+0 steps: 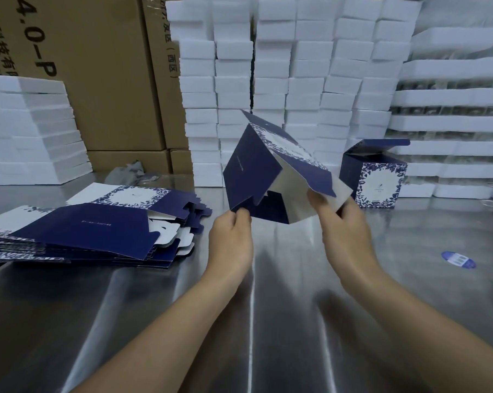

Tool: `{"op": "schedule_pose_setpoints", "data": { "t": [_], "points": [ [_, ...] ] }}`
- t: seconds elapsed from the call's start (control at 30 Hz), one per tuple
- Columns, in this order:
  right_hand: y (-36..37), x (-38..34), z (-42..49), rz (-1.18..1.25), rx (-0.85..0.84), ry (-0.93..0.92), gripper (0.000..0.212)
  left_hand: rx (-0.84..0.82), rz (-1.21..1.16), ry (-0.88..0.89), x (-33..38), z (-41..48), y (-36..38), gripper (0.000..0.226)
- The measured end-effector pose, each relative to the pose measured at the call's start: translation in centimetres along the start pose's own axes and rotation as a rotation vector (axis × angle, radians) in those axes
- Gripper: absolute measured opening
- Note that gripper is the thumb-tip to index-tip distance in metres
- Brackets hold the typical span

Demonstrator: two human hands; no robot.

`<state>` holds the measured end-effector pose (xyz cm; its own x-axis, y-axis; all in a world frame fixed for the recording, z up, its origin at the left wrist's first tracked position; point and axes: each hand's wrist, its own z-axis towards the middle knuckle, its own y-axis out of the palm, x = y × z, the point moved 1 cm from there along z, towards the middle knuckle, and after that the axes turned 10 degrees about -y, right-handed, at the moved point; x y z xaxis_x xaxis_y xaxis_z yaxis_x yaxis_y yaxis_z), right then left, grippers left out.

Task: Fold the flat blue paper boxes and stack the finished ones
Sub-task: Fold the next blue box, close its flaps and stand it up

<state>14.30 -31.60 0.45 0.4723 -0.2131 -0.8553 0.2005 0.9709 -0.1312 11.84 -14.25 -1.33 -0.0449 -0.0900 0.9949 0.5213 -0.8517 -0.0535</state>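
A half-opened blue paper box [256, 168] with a white floral panel hangs tilted above the steel table [268, 307], its open end facing me. My left hand [231, 239] pinches a lower flap at the box's left corner. My right hand [344, 222] grips the white-lined flap on the right. A spread pile of flat blue boxes [92, 234] lies on the table to the left. One folded box [374, 178] stands upright at the right with its lid flap raised.
Tall stacks of white foam blocks [282, 89] line the back of the table, with more white blocks [29, 131] at the left. Brown cartons [97, 80] stand behind. A blue oval sticker [458, 259] lies on the table at the right.
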Motion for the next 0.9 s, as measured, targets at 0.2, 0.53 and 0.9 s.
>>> {"op": "schedule_pose_setpoints", "data": {
  "t": [0.2,0.53,0.9],
  "points": [
    [-0.4,-0.4,0.2,0.051,0.050,-0.080,0.066,0.108,0.321,0.205,-0.5,-0.4,-0.1,0.044],
    [-0.6,0.3,0.8,0.135,-0.075,-0.076,0.023,0.011,0.237,0.189,0.2,-0.7,-0.1,0.035],
    [-0.9,0.9,1.2,0.168,-0.185,0.003,0.038,-0.029,-0.023,0.232,1.2,-1.0,-0.4,0.046]
  ]
}}
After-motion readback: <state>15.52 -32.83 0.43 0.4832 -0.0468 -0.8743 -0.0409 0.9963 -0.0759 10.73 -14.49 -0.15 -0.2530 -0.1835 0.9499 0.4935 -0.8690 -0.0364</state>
